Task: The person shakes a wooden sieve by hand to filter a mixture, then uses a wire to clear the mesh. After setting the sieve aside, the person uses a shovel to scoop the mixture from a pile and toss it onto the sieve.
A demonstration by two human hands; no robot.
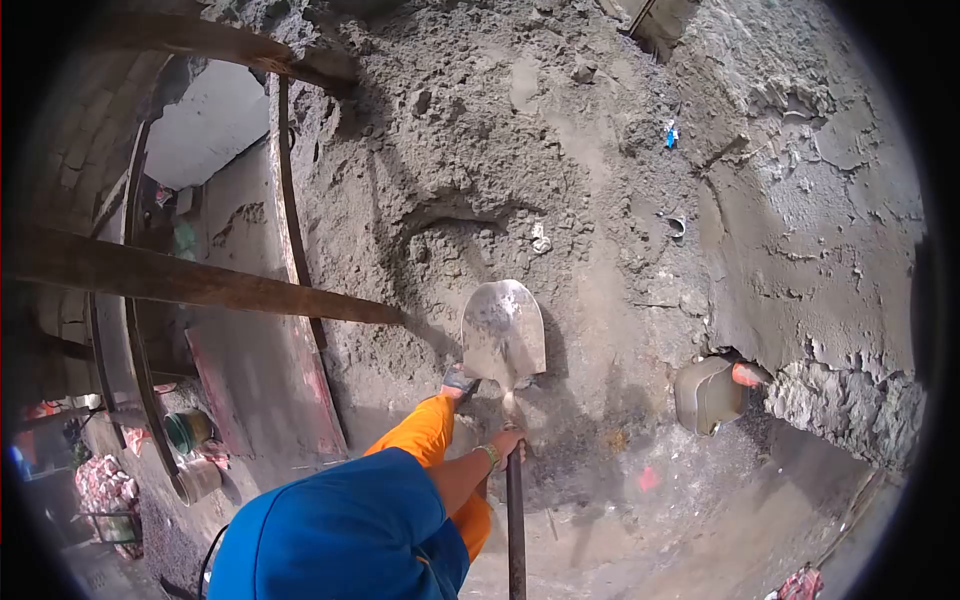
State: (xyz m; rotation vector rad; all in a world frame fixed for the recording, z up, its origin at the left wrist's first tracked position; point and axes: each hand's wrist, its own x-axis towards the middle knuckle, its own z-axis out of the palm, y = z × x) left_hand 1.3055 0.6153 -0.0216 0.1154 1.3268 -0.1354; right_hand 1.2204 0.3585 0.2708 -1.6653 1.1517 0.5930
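Note:
My left hand (508, 443), with a band at the wrist, is shut on the dark shaft of a shovel (515, 520) just below its blade. The silvery blade (503, 335) lies flat on a heap of grey sand and cement mix (500, 150), point away from me. My foot in a dark shoe (458, 381) stands beside the blade, at the end of an orange trouser leg (425, 435). My blue shirt (340, 535) fills the lower middle. My right hand is out of view.
A grey metal pan (705, 395) with an orange grip sits by a lump of wet mortar (850, 405) at the right. A long wooden plank (200, 280) crosses on the left. Two buckets (190, 432) stand at lower left beside a curved metal frame (135, 350).

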